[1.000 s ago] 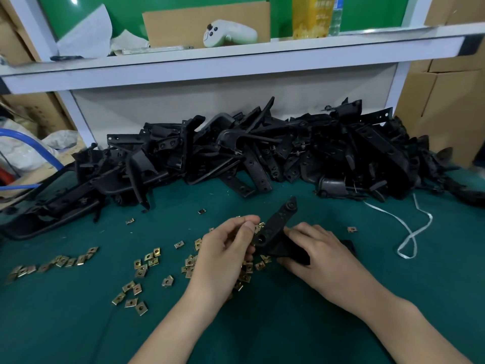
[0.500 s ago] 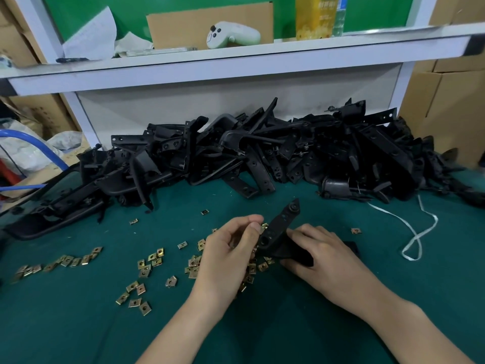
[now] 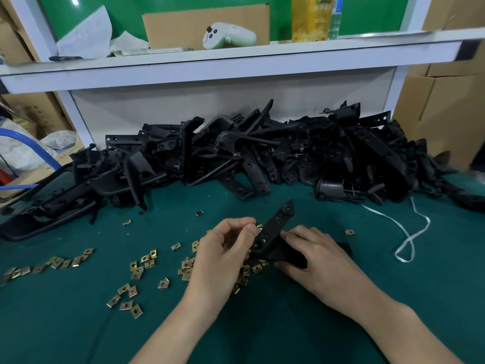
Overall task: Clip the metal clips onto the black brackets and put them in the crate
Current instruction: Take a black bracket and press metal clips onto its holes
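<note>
**Now: seating a clip on the bracket's edge**

Here, in the head view, our left hand (image 3: 223,253) has its fingers curled, and thumb and forefinger pinch a metal clip (image 3: 259,227) against the near edge of the black bracket (image 3: 273,232). Our right hand (image 3: 322,261) grips the bracket's thick lower end, fingers wrapped over it, low over the green mat (image 3: 288,324).

We judge this to be the clipping step. To do it well, we should brace the bracket firmly with the right hand and line the clip's open mouth square to the edge. Then we push straight on until its hole sits over the bracket's hole. A skewed push would likely jam or spring the clip off.

The bracket is matt black, a flat arm with round holes that tilts up and away from us. The clip is small, brass-coloured and mostly hidden by the fingertips.

Loose clips (image 3: 136,269) lie scattered to the left, and the bracket pile (image 3: 262,153) lies behind. We cannot pick out the crate for certain.
</note>
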The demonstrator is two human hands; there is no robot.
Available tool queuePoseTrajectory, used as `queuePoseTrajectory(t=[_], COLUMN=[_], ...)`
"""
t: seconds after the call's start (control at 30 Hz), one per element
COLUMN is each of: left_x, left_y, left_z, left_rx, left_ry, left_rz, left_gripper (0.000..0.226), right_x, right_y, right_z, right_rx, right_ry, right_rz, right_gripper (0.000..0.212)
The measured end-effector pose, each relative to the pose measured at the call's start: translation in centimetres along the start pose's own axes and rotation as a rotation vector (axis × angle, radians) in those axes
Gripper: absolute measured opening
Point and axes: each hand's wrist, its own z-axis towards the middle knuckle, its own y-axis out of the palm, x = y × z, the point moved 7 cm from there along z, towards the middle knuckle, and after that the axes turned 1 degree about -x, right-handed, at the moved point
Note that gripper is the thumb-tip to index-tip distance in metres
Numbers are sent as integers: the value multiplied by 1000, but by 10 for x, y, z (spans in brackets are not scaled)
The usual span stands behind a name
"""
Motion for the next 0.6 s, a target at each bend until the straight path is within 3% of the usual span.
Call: queuePoseTrajectory(t=[0.6], left_x=[-5], left_y=[-2], left_z=[2], left_rx=[9], left_ry=[-44], left_rz=[-56], left_gripper=[8], right_x=[1], right_y=[3], right_z=[0], right_rx=[9], right_ry=[-7], right_rz=[-33], right_gripper=[57])
